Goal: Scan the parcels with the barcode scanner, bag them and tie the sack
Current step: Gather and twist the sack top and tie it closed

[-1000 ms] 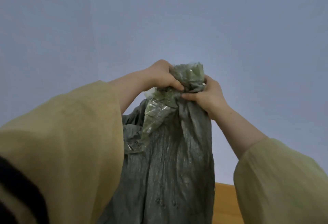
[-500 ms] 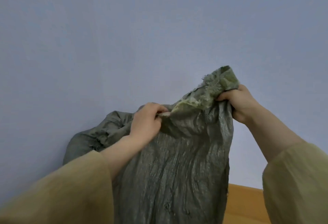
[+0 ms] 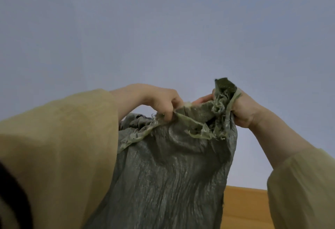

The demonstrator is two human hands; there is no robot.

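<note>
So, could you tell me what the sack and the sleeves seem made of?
The sack looks like woven plastic, grey-green, slightly shiny: sharp crinkles, frayed threads at its rim. The sleeves look like soft matt cloth, perhaps cotton or linen; their weave is blurred.

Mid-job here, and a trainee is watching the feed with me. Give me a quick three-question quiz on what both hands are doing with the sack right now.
1. True or false: the left hand pinches the frayed rim of the sack.
2. The right hand grips: A) a barcode scanner, B) a bunched part of the sack's mouth, C) nothing.
3. Fill in: the sack's mouth is held by hand and is not yet ____.
Key: 1 true; 2 B; 3 tied.
</note>
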